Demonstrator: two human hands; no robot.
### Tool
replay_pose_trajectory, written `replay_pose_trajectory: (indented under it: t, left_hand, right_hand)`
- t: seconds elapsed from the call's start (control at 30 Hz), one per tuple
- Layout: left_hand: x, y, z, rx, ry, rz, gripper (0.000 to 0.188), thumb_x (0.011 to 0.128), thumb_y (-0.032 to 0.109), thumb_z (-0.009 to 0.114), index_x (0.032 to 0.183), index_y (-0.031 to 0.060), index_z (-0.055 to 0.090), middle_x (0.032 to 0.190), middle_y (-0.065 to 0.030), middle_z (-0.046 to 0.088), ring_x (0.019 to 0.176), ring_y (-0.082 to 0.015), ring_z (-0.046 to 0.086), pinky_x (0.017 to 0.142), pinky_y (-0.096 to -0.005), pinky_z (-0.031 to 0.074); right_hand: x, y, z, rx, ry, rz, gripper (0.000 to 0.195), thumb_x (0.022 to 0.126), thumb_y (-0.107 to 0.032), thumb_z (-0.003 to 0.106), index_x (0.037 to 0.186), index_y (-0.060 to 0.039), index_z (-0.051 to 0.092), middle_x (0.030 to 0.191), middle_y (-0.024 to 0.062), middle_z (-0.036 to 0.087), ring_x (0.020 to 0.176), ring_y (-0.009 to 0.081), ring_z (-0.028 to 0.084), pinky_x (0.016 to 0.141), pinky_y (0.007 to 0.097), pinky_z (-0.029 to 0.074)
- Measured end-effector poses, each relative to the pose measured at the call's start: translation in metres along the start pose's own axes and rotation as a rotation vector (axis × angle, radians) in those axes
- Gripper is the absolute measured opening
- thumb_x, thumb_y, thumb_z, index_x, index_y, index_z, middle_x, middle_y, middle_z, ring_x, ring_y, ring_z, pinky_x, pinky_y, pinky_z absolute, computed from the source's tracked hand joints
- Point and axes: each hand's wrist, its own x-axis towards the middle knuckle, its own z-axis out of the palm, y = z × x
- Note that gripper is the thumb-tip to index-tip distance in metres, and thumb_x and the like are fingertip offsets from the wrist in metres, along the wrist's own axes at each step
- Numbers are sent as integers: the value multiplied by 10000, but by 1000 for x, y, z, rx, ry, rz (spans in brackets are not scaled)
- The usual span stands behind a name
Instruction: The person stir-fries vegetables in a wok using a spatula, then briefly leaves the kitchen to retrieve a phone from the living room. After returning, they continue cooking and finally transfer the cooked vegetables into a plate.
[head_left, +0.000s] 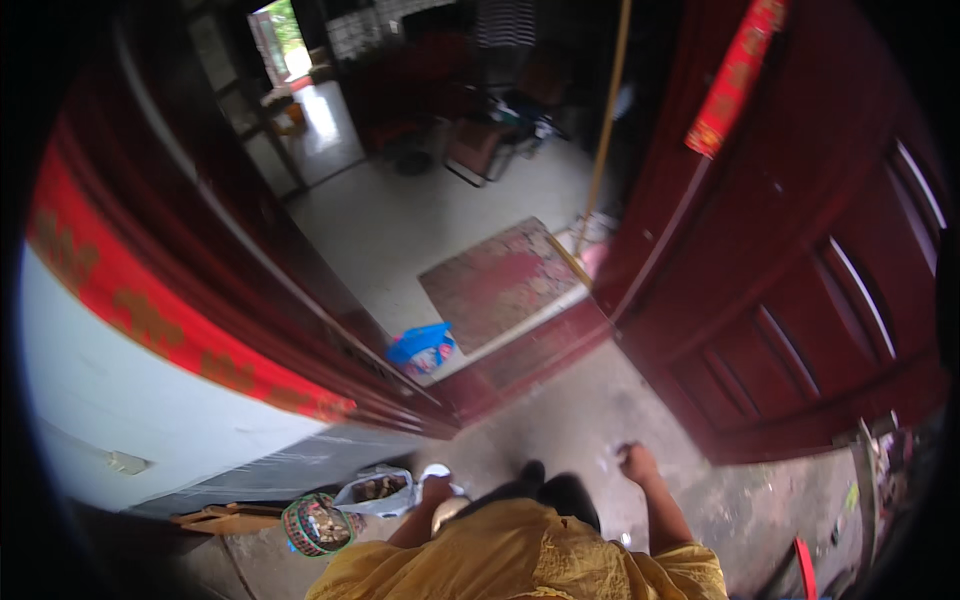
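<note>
My left hand (436, 491) hangs low at my left side, beside a white round object (435, 472) and a metallic rounded thing; whether it holds either cannot be told. My right hand (636, 460) is out in front on the right, fingers curled, above the concrete floor; blur hides whether something small is in it. Between the hands show my dark shoes and trousers below a yellow shirt. Left of my left hand are a plastic bag (397, 504) with brown pieces inside and a woven basket (291, 529) with pale brown pieces.
Ahead lies a dark red door sill (525, 364), a patterned mat (491, 281) just beyond it. A blue plastic container (409, 345) stands at the left door frame. An open red door (787, 330) is at right. Farther inside is a brown chair (478, 146); a pole (606, 120) leans near the doorway.
</note>
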Motion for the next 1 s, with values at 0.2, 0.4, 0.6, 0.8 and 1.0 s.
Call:
replay_pose_trajectory:
  t: [0.2, 0.4, 0.6, 0.8, 1.0]
  left_hand:
    - [186, 146, -254, -1021, 121, -232, 155, 840, 220, 633, 893, 116, 734, 863, -131, 726, 782, -322, 694, 692, -480, 554]
    - [317, 68, -182, -362, 101, -218, 142, 849, 158, 618, 879, 111, 748, 950, -134, 750, 910, -332, 728, 807, -503, 580]
    - [330, 50, -243, -498, -15, -750, 339, 880, 361, 587, 893, 68, 757, 906, -186, 741, 922, -380, 721, 811, -509, 570]
    - [426, 74, -412, -1529, 504, -976, 386, 970, 290, 596, 993, -76, 716, 909, -155, 742, 532, -212, 685, 477, -304, 510]
    - [535, 7, -498, -1638, 957, -967, 459, 1072, 380, 508, 900, -13, 672, 883, -138, 735, 592, -166, 640, 542, -304, 494]
  right_hand:
    - [139, 123, -27, -183, -90, 352, 193, 833, -257, 642, 968, -192, 764, 1006, 118, 750, 982, 320, 706, 867, 443, 570]
    - [327, 161, -92, 35, -793, 349, 156, 795, -238, 705, 904, -148, 770, 926, 128, 750, 837, 309, 723, 734, 449, 577]
    - [579, 73, -206, 137, -546, 449, 219, 814, -271, 705, 986, -144, 753, 869, 124, 736, 885, 320, 726, 737, 474, 573]
    - [820, -160, -279, -766, -170, -690, 311, 943, -237, 526, 921, -20, 747, 935, 211, 729, 889, 377, 716, 782, 502, 568]
    - [812, -536, -317, 671, -809, -611, 241, 1041, -236, 570, 999, -38, 700, 860, 28, 686, 808, 117, 643, 741, 286, 533]
